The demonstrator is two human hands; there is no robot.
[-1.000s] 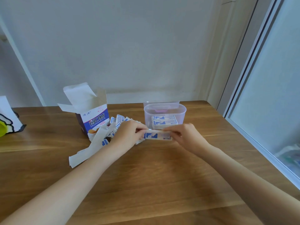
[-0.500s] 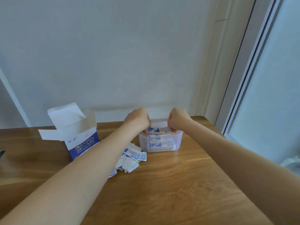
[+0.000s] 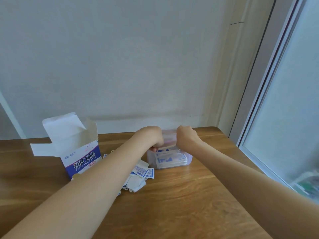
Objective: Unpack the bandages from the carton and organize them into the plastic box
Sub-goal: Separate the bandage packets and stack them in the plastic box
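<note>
While hands (image 3: 168, 138) grip bandages (image 3: 166, 147) — over plastic box (image 3: 189, 160)

Carton (image 3: 81, 156) left of plastic box (image 3: 170, 159)

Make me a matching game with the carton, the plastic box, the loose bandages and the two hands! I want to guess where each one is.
Things:
1. carton
2. plastic box
3. loose bandages
4. left hand and right hand

Places:
A. over the top of the plastic box, holding a bandage strip between them
B. scattered on the table between the carton and the plastic box
C. standing on the left with its flaps open
D. near the wall, with stacked bandages inside

Pairs: 1-C, 2-D, 3-B, 4-A
</note>
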